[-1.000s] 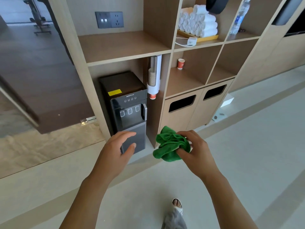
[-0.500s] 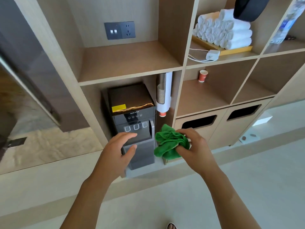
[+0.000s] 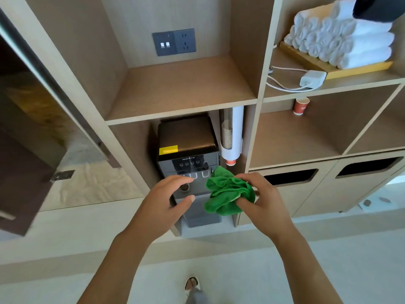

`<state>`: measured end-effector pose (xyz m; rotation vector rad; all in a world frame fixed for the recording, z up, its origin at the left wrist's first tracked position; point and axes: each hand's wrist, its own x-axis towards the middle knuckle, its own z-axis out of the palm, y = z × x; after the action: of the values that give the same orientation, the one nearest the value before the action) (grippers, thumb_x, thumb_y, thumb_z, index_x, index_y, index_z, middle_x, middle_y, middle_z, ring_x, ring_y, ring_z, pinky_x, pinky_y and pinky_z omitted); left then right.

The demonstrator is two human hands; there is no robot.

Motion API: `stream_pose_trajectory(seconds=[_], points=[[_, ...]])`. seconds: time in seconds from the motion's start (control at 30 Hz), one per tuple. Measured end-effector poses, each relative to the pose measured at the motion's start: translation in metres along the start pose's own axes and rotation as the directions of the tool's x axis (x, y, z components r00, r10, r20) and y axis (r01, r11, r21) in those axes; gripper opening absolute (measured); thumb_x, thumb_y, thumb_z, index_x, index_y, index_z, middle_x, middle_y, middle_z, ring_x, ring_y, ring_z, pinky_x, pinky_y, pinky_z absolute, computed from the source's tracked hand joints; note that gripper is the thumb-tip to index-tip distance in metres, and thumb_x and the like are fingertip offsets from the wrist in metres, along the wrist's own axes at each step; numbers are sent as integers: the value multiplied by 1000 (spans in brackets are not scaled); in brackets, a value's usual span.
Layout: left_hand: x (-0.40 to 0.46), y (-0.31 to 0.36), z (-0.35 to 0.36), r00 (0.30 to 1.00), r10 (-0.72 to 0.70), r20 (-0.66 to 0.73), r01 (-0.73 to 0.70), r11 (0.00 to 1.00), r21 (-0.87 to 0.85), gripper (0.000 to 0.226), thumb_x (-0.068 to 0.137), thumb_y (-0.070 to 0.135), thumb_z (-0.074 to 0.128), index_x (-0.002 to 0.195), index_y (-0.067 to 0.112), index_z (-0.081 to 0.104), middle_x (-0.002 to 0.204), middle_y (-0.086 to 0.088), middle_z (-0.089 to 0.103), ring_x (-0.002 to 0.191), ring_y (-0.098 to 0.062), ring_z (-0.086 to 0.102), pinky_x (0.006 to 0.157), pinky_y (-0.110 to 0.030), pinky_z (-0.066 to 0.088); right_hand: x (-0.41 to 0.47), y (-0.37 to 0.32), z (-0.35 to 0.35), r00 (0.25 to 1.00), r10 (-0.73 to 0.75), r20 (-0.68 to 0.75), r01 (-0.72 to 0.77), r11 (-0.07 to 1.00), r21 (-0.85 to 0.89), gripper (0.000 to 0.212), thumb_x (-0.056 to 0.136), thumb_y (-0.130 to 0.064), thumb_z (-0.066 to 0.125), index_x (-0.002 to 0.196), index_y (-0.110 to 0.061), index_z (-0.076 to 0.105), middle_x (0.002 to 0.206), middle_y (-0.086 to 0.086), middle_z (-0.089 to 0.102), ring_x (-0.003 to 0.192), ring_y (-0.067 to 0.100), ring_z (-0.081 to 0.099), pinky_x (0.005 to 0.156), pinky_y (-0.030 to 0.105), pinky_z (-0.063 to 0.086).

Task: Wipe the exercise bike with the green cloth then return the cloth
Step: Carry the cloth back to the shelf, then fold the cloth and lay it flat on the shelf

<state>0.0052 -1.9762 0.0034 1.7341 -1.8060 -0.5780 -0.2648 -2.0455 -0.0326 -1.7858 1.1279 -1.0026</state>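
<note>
The right hand [image 3: 266, 200] pinches the crumpled green cloth [image 3: 228, 191] bunched for carrying; just left, the left hand [image 3: 168, 200] hangs spread, empty, apparently ready to help shelve it.

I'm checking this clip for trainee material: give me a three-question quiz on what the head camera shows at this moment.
1. True or false: the green cloth is bunched up in the right hand.
2. What sits directly below the shelf with the wall socket? A) rolled white towels B) a black water dispenser C) a waste slot
3. Fill in: the left hand is open and holds ____.

Key
1. True.
2. B, the black water dispenser; the rolled white towels lie on a tray in the upper right compartment.
3. Nothing; it hovers beside the cloth, fingers curved.
</note>
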Motion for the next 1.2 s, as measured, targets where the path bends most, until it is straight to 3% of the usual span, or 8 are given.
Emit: stream_pose_trajectory(seconds=[0.1, 0.27, 0.43, 0.6, 0.77, 0.93, 1.07, 1.2], points=[[18, 0, 2, 999, 28, 29, -28, 1000, -1, 46, 95, 46, 71, 139, 43, 58, 139, 30, 55, 134, 1, 50, 109, -28, 45, 14, 0, -1, 1000, -10, -12, 10, 1000, 25, 45, 87, -10, 76, 116, -44, 68, 112, -18, 68, 107, 5, 65, 83, 7, 49], [50, -3, 2, 994, 99, 40, -96, 994, -54, 67, 82, 59, 76, 143, 51, 49, 143, 35, 49, 133, 8, 48, 98, -2, 38, 41, -9, 2, 999, -48, -8, 49, 997, 54, 44, 88, -9, 77, 118, -41, 71, 113, -12, 71, 107, 11, 68, 82, 11, 51], [98, -7, -25, 973, 228, 27, -221, 962, -158, 78, 79, 53, 85, 147, 49, 46, 148, 26, 49, 137, 0, 50, 106, -25, 48, 82, -42, 4, 993, -119, 13, 118, 991, 68, 38, 92, -15, 77, 120, -40, 71, 117, -10, 72, 110, 13, 70, 83, 13, 54], [137, -10, -68, 936, 344, -79, -353, 916, -192, 75, 81, 46, 86, 147, 43, 50, 149, 17, 52, 138, -8, 53, 109, -28, 49, 131, -85, 14, 973, -228, -31, 231, 967, 109, 37, 90, -16, 76, 124, -29, 72, 118, -1, 74, 110, 23, 71, 86, 29, 59], [160, -19, -102, 878, 429, -212, -472, 848, -240, 51, 90, 28, 81, 136, 35, 62, 141, 11, 60, 134, -15, 58, 106, -19, 45, 171, -111, 34, 956, -293, -34, 295, 942, 162, 38, 88, -14, 78, 123, -25, 72, 117, 3, 75, 107, 26, 71, 89, 39, 59], [189, -31, -125, 834, 446, -325, -506, 852, -131, 45, 83, 6, 83, 124, 21, 71, 125, 16, 65, 121, -9, 64, 100, -13, 44, 213, -124, 56, 939, -343, -17, 341, 928, 152, 43, 84, -9, 79, 119, -33, 72, 113, -3, 73, 107, 18, 71, 89, 22, 54], [211, -35, -137, 804, 463, -374, -519, 853, -59, 43, 77, -4, 81, 115, 14, 74, 114, 12, 67, 110, -8, 66, 94, -17, 48, 243, -125, 62, 914, -406, 0, 406, 914, 24, 53, 80, 6, 82, 121, -25, 70, 114, -8, 70, 109, 22, 70, 90, 22, 53], [233, -40, -146, 786, 443, -431, -484, 875, 17, 37, 75, -6, 80, 104, 15, 72, 110, 12, 65, 102, -8, 66, 86, -22, 51, 267, -123, 62, 887, -460, 29, 461, 886, -52, 54, 79, 2, 87, 126, -19, 69, 117, -9, 67, 112, 20, 70, 96, 27, 55]])
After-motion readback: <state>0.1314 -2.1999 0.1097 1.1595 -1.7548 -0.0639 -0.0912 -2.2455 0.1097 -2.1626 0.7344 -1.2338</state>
